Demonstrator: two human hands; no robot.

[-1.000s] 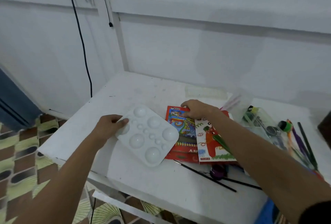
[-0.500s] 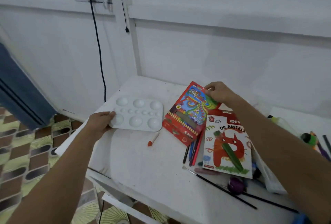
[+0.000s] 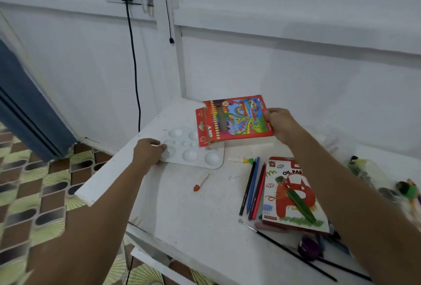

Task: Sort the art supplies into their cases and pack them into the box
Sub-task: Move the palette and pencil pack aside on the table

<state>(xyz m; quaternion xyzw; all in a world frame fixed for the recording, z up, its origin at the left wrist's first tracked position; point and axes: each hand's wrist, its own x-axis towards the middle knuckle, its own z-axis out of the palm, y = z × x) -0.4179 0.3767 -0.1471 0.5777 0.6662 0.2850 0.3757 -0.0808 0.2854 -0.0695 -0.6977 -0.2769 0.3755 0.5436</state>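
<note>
My right hand [image 3: 279, 125] grips the right end of a red coloured-pencil case [image 3: 232, 120] and holds it lifted above the table, its open flap hanging at the left. My left hand [image 3: 148, 151] holds the left edge of a white paint palette [image 3: 193, 153] lying near the table's back left corner. Several loose coloured pencils [image 3: 252, 188] lie beside an oil pastels box [image 3: 290, 196]. An orange-tipped crayon [image 3: 201, 182] and a yellow-green one [image 3: 241, 160] lie loose on the white table [image 3: 182, 216].
A thin black brush [image 3: 289, 250] and a purple paint pot [image 3: 308, 247] lie near the front right. A clear bag of supplies [image 3: 369, 173] and markers [image 3: 407, 190] sit at the right edge. The wall stands close behind, with a cable [image 3: 134, 68] hanging from a socket.
My right hand lifted the pencil case off the table and turned it level, uncovering loose pencils. My left hand slid the palette toward the back left corner.
</note>
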